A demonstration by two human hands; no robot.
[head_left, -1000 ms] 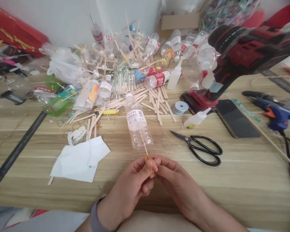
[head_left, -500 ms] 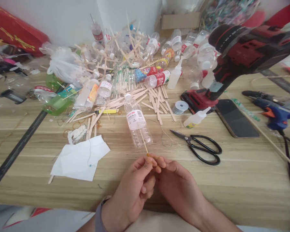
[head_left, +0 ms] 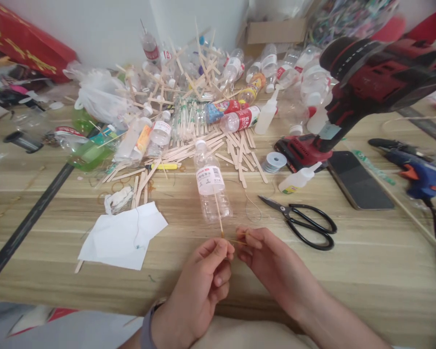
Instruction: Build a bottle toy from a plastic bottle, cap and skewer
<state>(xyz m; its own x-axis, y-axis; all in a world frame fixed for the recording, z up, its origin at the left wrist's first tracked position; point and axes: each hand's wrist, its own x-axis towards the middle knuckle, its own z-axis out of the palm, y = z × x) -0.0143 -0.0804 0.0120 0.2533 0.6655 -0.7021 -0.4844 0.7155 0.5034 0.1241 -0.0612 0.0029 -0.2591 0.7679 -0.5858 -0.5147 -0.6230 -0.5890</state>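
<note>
My left hand pinches the lower end of a thin wooden stick, where a yellow rubber band is wound on it. The band is stretched out to the right, its other end pinched in the fingertips of my right hand. Just beyond lies a clear plastic bottle with a white label and white cap, its base towards me. The stick's far part overlaps the bottle; whether it is inside or in front, I cannot tell. Black-handled scissors lie right of my right hand.
White paper lies at left. Several bottles and craft sticks are heaped at the back. A red drill, phone, glue bottle, wire spool and blue glue gun are on the right.
My right hand has drawn away from my left, stretching the rubber band between them. My left hand keeps its pinch on the stick. The view has shifted slightly.
</note>
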